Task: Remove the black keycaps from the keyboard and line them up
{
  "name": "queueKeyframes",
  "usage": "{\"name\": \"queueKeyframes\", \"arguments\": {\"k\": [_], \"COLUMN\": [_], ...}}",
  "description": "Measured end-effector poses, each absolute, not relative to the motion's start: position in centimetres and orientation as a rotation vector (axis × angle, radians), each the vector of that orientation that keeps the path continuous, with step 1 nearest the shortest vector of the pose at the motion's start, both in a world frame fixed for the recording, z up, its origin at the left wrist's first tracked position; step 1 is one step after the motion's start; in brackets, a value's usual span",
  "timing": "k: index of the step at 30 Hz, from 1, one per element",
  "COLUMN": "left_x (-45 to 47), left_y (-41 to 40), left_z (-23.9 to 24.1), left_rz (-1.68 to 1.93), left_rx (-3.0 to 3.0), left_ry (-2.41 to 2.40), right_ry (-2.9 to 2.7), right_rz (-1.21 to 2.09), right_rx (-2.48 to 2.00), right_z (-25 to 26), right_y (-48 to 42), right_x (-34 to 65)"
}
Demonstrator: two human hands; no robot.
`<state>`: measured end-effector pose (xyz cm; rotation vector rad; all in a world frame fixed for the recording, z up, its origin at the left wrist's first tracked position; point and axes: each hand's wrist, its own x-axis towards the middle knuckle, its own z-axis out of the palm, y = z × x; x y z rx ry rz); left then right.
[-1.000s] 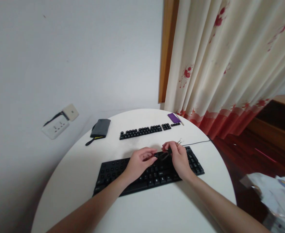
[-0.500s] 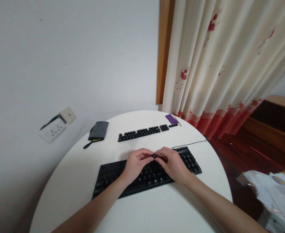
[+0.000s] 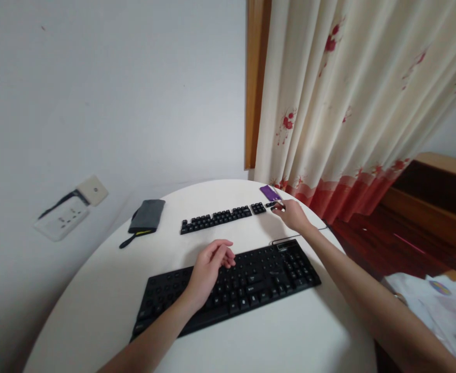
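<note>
A black keyboard (image 3: 251, 282) lies across the white table, with bare key positions showing in its left part. Over its rear edge hovers my left hand (image 3: 210, 264), fingers loosely bent and apart, nothing visible in them. Out to the far right, my right hand (image 3: 290, 213) pinches a small dark item too blurred to name, with a thin light edge beside it. Its fingertips are at the right end of a row of loose black keycaps (image 3: 222, 217), partly covering the last small group (image 3: 269, 204).
A grey pouch (image 3: 147, 215) with a strap lies on the round white table (image 3: 96, 300) at left. A purple flat item (image 3: 269, 193) lies at the far edge. The keyboard cable (image 3: 290, 238) runs right. Behind stand a wall and a curtain (image 3: 305, 103); papers (image 3: 437, 311) are at lower right.
My hands were together over the keyboard around a small black keycap. Now my right hand has moved away to the far right end of the keycap row; my left hand has loosened and stays above the keyboard.
</note>
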<state>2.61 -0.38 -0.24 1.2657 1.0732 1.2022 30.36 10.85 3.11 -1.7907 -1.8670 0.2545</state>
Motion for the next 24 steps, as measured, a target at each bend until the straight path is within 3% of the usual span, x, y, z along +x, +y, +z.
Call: {"name": "queueKeyframes", "arguments": {"k": [8,24], "left_x": [2.9,2.6], "left_y": [-0.7,-0.5], "left_z": [0.4,0.1], "left_rz": [1.167,1.086], "left_rx": [1.275,1.349], "left_ry": [1.099,1.109], "right_ry": [-1.893,-1.842], "right_rz": [0.265,0.262], "right_rx": [-1.969,-2.006], "right_z": [-1.0,-2.2], "right_y": [15.6,16.1], "right_x": [31.7,32.1]}}
